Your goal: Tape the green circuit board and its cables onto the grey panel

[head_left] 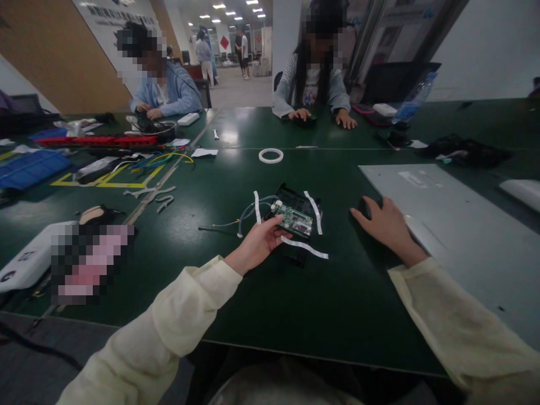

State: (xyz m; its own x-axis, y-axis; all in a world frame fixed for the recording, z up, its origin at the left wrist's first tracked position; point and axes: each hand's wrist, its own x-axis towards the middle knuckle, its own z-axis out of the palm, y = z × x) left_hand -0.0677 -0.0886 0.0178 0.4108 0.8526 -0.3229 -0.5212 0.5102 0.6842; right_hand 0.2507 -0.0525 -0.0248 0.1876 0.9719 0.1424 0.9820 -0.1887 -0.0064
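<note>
While the fingers [274, 220] of your left hand [257, 243] are pinching a green circuit board [295, 218] narrowly at its near left corner, thumb on top, the board is sitting over a black case [291, 194] near the middle of the tabletop [337, 320]; whether the two are touching, you cannot tell from this angle. Because you are gripping only one corner, the board could tip or slip if your hold loosens, and a hard thumb could be stressing its small parts. Thin cables [241, 216] are trailing leftward from the board, so a sleeve or wrist catching them could tug a connector loose. Around the case, three white strips [313, 212] are lying at its left, right and near sides, the near one running close by your left fingertips; if they are sticky, they could be clinging to skin or cable. Farther right, your right hand [386, 226] is curving around a dark object [364, 208] beside the grey panel [459, 225], though you cannot tell whether it is gripping. Beyond the case, a white ring [270, 161] is lying flat, well apart.
</note>
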